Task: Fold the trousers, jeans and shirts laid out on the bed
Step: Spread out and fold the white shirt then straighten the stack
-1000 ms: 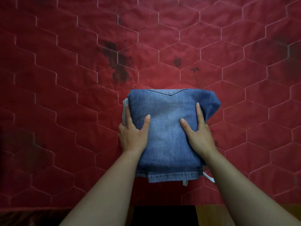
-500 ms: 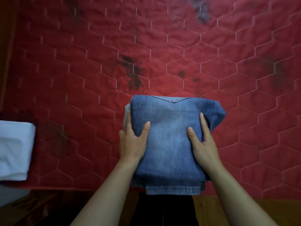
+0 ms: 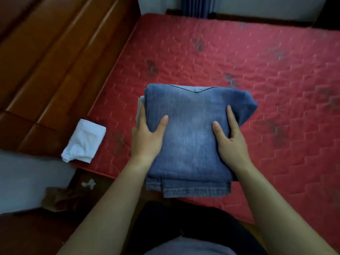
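Jeans: the blue jeans are folded into a thick square bundle. They sit at the near edge of the bed, close to its left side. The hems stick out at the bottom, toward the person. I cannot tell if the bundle lies on the bed or is lifted a little.
Left hand: the left hand holds the left side of the jeans. The thumb lies on top and the fingers wrap round the side.
Right hand: the right hand holds the right side of the jeans. The thumb and one long finger lie on top. The other fingers curl under the bundle.
Bed: the bed has a red cover with stitched shapes and some dark spots.
White cloth: a folded white cloth lies at the near left corner of the bed, well apart from the jeans.
Wood: a brown wooden board runs along the left edge of the bed.
Curtain: a blue curtain hangs past the far edge.
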`<state>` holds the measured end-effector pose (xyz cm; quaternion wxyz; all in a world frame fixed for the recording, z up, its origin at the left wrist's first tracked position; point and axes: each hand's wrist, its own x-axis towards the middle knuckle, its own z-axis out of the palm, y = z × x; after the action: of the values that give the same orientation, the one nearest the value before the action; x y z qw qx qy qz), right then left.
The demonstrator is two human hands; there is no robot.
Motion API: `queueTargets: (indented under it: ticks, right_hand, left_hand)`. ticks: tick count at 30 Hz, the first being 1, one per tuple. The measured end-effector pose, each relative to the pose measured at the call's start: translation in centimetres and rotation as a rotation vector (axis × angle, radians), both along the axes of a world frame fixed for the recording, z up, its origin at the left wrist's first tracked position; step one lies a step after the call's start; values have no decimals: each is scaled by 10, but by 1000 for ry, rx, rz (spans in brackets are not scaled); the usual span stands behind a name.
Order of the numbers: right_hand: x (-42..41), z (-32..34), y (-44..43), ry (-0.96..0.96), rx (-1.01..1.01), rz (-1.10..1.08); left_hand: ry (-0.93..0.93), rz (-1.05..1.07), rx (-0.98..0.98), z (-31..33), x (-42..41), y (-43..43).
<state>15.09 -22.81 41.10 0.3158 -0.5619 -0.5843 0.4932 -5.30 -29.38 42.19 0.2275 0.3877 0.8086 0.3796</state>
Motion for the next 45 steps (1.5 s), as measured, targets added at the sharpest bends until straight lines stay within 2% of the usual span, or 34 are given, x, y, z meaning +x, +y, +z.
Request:
queueTargets:
  ticks: [5,13,22,27,35,45]
  right_hand:
    - [-14,33,-22,-7,23,72]
    - [-82,45,-91,-54,19,245]
    - [-200,43,-179,-13,7,564]
    - [-266,34,-201,-32,-1,731]
    - [-375,3,-165,-75,-49,912]
    - [-509,-87,-52,-244,-51,1114]
  left_hand:
    - [-13,51,68,28,-11,-40]
    - [-107,187,95,38,-62,-142]
    - [-46,532,19,48,-134,-282]
    - [-51,734,-54,42,-168,-323]
    - [-160,910,-11,4,-243,-300]
    - [-314,1079,10,-103,-333,-200]
